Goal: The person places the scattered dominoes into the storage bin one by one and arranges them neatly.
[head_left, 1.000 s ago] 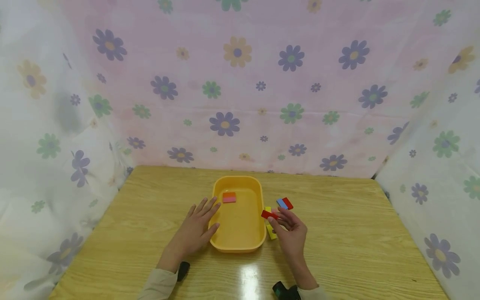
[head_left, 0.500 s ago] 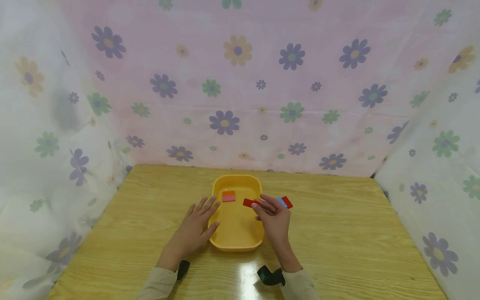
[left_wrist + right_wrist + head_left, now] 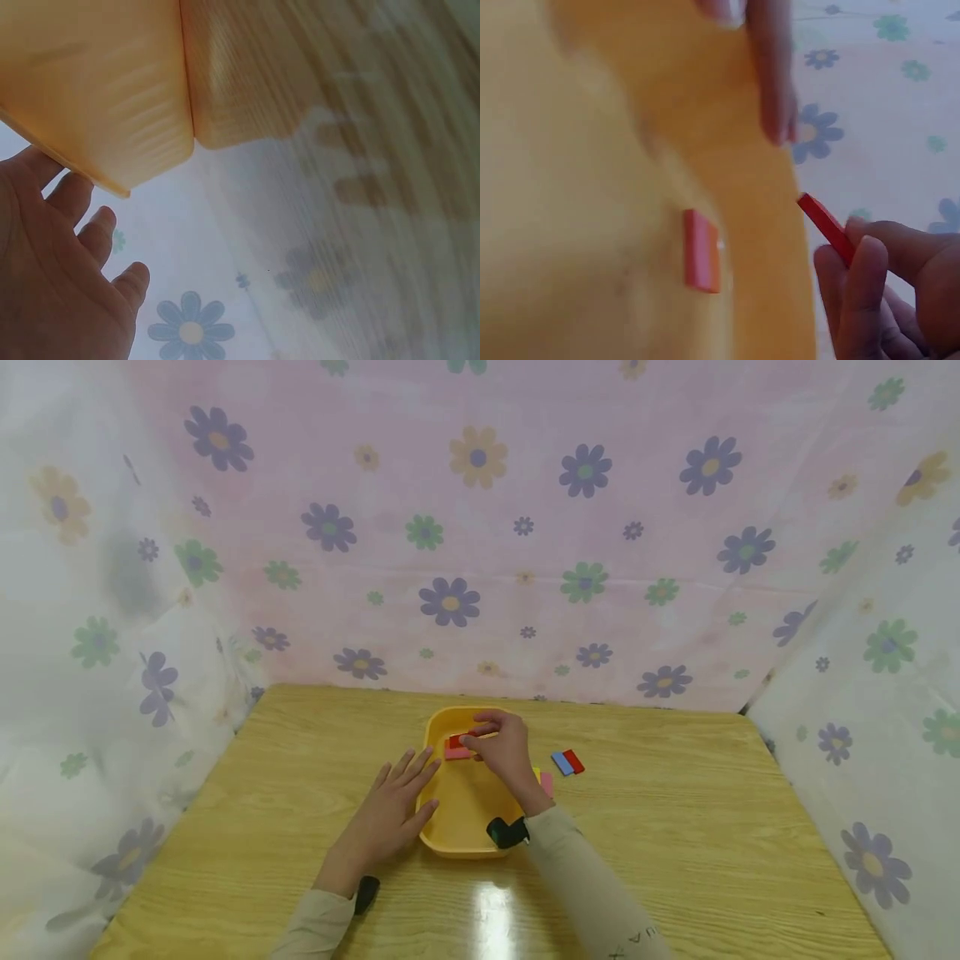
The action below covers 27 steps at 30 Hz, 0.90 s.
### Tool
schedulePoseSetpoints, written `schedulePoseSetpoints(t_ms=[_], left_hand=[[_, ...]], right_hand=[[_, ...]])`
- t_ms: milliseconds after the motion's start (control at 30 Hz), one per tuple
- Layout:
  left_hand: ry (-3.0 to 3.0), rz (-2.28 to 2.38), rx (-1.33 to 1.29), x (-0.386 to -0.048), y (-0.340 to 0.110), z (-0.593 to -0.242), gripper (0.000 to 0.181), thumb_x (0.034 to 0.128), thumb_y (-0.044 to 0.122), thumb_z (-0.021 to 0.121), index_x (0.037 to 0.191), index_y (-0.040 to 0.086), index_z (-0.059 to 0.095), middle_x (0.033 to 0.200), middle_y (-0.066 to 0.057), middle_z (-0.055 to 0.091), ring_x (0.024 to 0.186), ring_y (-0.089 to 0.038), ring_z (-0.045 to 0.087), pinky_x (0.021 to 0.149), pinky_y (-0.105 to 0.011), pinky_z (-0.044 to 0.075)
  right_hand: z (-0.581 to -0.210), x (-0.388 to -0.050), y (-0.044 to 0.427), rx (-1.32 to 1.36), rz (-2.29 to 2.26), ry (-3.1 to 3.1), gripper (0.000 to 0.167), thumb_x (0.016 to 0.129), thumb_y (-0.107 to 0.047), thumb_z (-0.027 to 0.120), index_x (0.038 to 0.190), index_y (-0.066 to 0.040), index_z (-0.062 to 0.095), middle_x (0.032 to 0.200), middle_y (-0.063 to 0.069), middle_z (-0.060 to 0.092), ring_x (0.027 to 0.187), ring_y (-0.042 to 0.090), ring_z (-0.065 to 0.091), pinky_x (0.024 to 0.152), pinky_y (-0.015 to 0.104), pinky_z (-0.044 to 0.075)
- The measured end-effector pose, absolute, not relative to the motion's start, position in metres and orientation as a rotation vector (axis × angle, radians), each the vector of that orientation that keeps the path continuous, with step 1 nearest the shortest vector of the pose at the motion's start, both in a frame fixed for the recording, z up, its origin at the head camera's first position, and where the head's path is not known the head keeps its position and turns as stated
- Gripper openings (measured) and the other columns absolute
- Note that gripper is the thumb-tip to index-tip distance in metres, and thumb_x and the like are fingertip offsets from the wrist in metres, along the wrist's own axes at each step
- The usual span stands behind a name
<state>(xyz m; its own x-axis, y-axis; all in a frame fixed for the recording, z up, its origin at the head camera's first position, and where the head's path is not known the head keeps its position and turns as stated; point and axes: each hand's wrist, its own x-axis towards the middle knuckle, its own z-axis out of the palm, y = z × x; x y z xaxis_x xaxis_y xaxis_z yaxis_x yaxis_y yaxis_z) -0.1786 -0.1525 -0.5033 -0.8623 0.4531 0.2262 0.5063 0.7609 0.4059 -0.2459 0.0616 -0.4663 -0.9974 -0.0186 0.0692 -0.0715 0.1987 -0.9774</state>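
In the head view, my right hand (image 3: 506, 756) is over the far part of a yellow plastic tray (image 3: 427, 838). Between thumb and fingers it pinches a thin red block (image 3: 826, 227), plain in the right wrist view. A pink and an orange block (image 3: 701, 251) lie side by side on the tray floor; the red block hangs above them and partly covers them in the head view. My left hand (image 3: 386, 810) rests with spread fingers at the tray's left rim. From below, the left wrist view shows its fingertips (image 3: 73, 193) touching that rim.
Right of the tray, a blue block (image 3: 562, 764) and another red block (image 3: 573, 761) lie together on the wooden table (image 3: 712, 827). Nearer the tray, a pink block (image 3: 547, 784) and a bit of yellow show past my right wrist. Flowered sheets (image 3: 525, 552) surround the table.
My right hand has carried the red block from beside the tray's right rim leftward and away from me, to above the pink and orange blocks. The left hand has stayed in place.
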Motion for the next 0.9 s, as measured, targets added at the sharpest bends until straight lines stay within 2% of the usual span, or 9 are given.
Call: schedulePoseSetpoints(t_ms=[100,233,400,533,700,900], left_hand=[[-2.839,-0.701,-0.780,-0.179,-0.153,-0.503,0.060,0.1027,0.034,0.059,0.156,0.010,0.043,0.166,-0.008,0.032,0.154,-0.038,0.024,0.120,-0.068,0.020],[-2.835,-0.702,-0.786,-0.179,-0.153,-0.503,0.060,0.1027,0.033,0.059,0.155,0.009,0.043,0.165,-0.009,0.033,0.154,-0.037,0.025,0.120,-0.067,0.020],[-2.838,-0.696,-0.785,-0.179,-0.152,-0.504,0.061,0.1028,0.033,0.059,0.156,0.009,0.042,0.166,-0.008,0.032,0.154,-0.037,0.024,0.120,-0.067,0.019],[-2.839,-0.701,-0.785,-0.179,-0.153,-0.502,0.061,0.1029,0.033,0.059,0.156,0.010,0.042,0.166,-0.008,0.032,0.154,-0.038,0.024,0.120,-0.067,0.019],[-2.837,-0.702,-0.797,-0.179,-0.153,-0.503,0.061,0.1027,0.032,0.060,0.156,0.008,0.042,0.165,-0.009,0.033,0.154,-0.038,0.024,0.120,-0.067,0.019],[-2.827,-0.697,-0.798,-0.179,-0.154,-0.504,0.061,0.1026,0.032,0.060,0.156,0.008,0.042,0.165,-0.010,0.033,0.154,-0.038,0.024,0.120,-0.067,0.020]], right_hand=[[-0.475,-0.252,0.060,0.085,1.927,-2.542,0.041,0.085,-0.002,0.080,0.120,0.012,0.064,0.093,0.022,0.074,0.076,0.040,0.074,0.067,0.044,0.063],[-0.489,-0.256,0.060,0.037,1.847,-2.684,0.045,0.083,-0.003,0.081,0.120,0.014,0.062,0.083,0.020,0.075,0.065,0.028,0.074,0.065,0.034,0.062],[-0.497,-0.260,0.058,-0.065,1.723,-2.784,0.051,0.079,-0.008,0.086,0.120,0.013,0.063,0.072,0.013,0.071,0.058,0.016,0.066,0.066,0.031,0.060],[-0.499,-0.263,0.056,-0.098,1.600,-2.823,0.055,0.076,-0.011,0.089,0.118,0.011,0.063,0.079,0.015,0.071,0.064,0.020,0.067,0.072,0.034,0.060],[-0.500,-0.263,0.053,-0.127,1.436,-2.861,0.053,0.071,-0.015,0.092,0.110,0.009,0.065,0.095,0.018,0.069,0.079,0.025,0.063,0.080,0.039,0.058],[-0.500,-0.263,0.049,-0.137,1.406,-2.862,0.051,0.071,-0.017,0.092,0.106,0.008,0.065,0.099,0.018,0.067,0.082,0.027,0.060,0.080,0.041,0.057]])
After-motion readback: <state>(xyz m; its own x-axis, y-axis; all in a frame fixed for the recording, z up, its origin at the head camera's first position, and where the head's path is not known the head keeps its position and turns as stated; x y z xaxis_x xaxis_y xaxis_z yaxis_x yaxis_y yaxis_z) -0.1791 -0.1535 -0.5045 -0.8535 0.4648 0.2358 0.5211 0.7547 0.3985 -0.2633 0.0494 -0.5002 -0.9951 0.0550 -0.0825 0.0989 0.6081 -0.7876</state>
